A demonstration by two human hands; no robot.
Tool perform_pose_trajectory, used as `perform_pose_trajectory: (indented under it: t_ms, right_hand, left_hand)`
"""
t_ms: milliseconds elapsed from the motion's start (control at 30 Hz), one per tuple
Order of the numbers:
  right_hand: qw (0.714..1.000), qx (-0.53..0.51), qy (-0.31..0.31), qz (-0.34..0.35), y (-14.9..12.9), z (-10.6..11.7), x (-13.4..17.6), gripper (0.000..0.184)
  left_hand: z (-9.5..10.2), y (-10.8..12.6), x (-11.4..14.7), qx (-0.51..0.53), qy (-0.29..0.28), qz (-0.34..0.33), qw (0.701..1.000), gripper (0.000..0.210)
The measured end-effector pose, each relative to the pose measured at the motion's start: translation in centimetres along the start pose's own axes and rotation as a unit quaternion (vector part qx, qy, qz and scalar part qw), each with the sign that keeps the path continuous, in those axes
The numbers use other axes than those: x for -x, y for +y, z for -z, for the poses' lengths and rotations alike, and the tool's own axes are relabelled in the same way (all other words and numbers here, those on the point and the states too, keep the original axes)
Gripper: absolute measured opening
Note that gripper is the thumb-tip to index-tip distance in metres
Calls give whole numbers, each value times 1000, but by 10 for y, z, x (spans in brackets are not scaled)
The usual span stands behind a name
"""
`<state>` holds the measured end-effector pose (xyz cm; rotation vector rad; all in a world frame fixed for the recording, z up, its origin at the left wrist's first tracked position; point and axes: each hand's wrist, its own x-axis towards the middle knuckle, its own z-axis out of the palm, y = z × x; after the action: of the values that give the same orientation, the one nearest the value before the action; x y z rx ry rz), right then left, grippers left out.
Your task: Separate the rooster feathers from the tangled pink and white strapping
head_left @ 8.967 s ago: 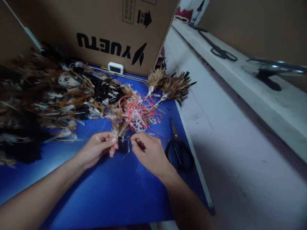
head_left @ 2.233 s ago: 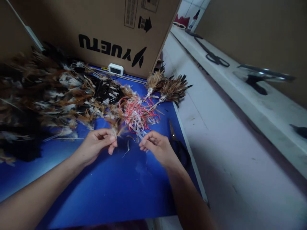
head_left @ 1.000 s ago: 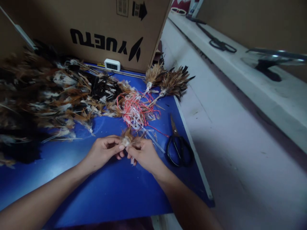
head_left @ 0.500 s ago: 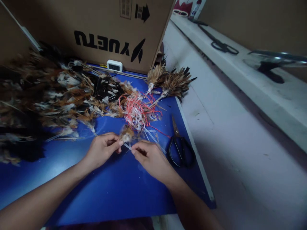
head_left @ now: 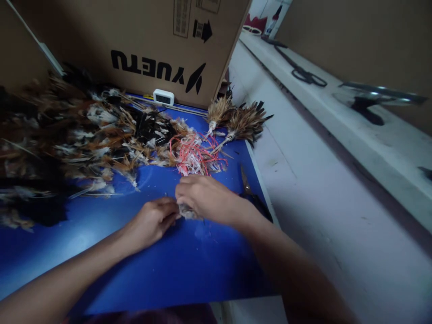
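Observation:
Above the blue table (head_left: 189,270), my left hand (head_left: 158,220) is closed in a pinch at the left end of a small bunch of feathers (head_left: 189,212). My right hand (head_left: 205,198) arches over the same bunch with its fingers curled down onto it. Pale fluffy ends of the bunch stick out below the right palm; the rest is covered by the fingers. Any strip of white tie around it is hidden. Just behind the right hand lies a tangle of red and white strings (head_left: 192,155). Black-handled scissors (head_left: 246,182) lie partly under the right forearm.
A big heap of loose brown, black and white feathers (head_left: 91,144) covers the left side. Tied feather bundles (head_left: 246,120) lie at the back right. A small white digital display (head_left: 164,97) stands before a cardboard box (head_left: 145,27). More scissors (head_left: 308,76) rest on the right ledge.
My right hand has moved up and over the feather bunch, which now points toward me instead of away. The white strip between the hands no longer shows. The right forearm now covers the scissors' handles.

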<state>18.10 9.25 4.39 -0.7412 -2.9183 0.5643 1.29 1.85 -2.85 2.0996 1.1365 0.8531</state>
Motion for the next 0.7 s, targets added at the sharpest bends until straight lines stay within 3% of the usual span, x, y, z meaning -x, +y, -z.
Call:
perform_pose_trajectory:
  t_ms: [67, 133, 267, 333, 400, 500, 600, 700]
  right_hand:
    - [987, -157, -35, -7, 21, -1, -8, 12]
    - [947, -315, -52, -39, 37, -10, -11, 8]
    - [825, -551, 14, -122, 42, -43, -6, 12]
    - [792, -589, 69, -146, 34, -59, 0, 16]
    - [796, -569, 126, -160, 24, -71, 7, 14]
    - [839, -477, 192, -178, 7, -77, 16, 10]
    - [880, -381, 220, -180, -8, -75, 20, 10]
    - [887, -336, 257, -187, -16, -76, 21, 9]
  left_hand:
    - [5, 0, 0, 38, -19, 11, 999, 22]
    - [10, 0, -1, 84, -24, 34, 996, 24]
    - [16, -5, -4, 170, 27, 98, 980, 27]
    - [16, -9, -5, 195, 65, 127, 970, 26]
    - [14, -12, -6, 203, 87, 148, 964, 25]
    - [10, -16, -5, 179, 101, 171, 964, 25]
    - [6, -17, -3, 132, 110, 177, 969, 24]
    - [3, -17, -1, 71, 130, 158, 976, 22]
